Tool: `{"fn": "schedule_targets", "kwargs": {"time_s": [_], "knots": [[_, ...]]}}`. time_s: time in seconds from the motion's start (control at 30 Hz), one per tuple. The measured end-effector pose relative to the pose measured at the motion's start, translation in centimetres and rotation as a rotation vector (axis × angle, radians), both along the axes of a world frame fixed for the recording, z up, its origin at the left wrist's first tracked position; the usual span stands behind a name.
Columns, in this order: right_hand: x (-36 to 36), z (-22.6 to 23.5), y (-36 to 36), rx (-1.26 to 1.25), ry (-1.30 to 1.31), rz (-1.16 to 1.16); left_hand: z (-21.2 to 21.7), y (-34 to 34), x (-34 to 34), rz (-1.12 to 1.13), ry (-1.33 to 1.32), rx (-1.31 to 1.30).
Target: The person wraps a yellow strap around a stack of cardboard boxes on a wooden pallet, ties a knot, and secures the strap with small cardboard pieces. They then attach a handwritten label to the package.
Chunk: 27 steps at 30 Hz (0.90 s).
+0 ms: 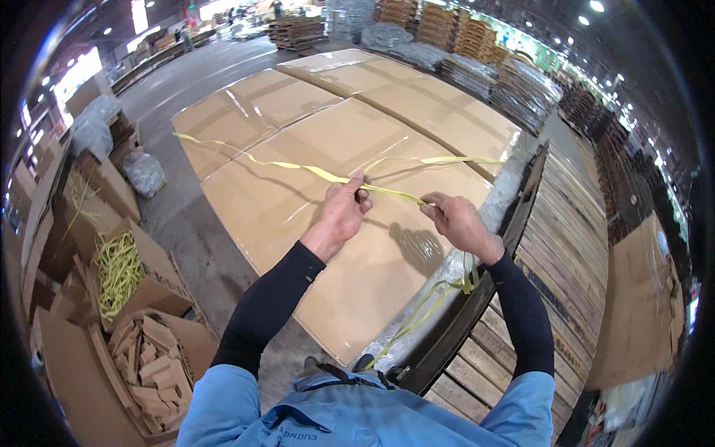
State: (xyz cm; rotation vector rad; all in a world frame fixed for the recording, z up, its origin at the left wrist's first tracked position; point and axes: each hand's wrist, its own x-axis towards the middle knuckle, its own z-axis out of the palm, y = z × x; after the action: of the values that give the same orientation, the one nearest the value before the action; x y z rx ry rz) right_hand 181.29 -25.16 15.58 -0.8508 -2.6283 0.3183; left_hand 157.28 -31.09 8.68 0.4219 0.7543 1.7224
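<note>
A yellow plastic strap stretches in loose waves over the tops of large taped cardboard boxes. My left hand pinches it near the middle, thumb on top. To the right, my right hand grips the strap between thumb and curled fingers, and a short length runs taut between both hands. Another stretch of strap loops from near my left hand to the boxes' far right edge. Below my right wrist more yellow strap dangles in a tangle by the boxes' near right side.
Wooden slats behind a dark rail run along the right. At left stand open cartons, one with bundled yellow strap, another with cardboard scraps. Wrapped stacks line the back right. A large cardboard sheet leans at far right.
</note>
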Motion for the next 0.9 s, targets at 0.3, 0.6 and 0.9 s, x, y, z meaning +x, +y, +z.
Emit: {"fn": "schedule_targets", "kwargs": {"time_s": [0.3, 0.6, 0.9], "knots": [[0.1, -0.9, 4.1, 0.677, -0.113, 0.057, -3.0, 1.1, -1.0, -0.001, -0.387, 0.043], [-4.0, -4.7, 6.9, 0.174, 0.087, -0.438, -3.3, -0.4, 1.4, 0.188, -0.151, -0.05], [-8.4, -7.2, 5.3, -0.665, 1.531, -0.613, -3.3, -0.6, 2.0, 0.164, -0.096, -0.033]]}}
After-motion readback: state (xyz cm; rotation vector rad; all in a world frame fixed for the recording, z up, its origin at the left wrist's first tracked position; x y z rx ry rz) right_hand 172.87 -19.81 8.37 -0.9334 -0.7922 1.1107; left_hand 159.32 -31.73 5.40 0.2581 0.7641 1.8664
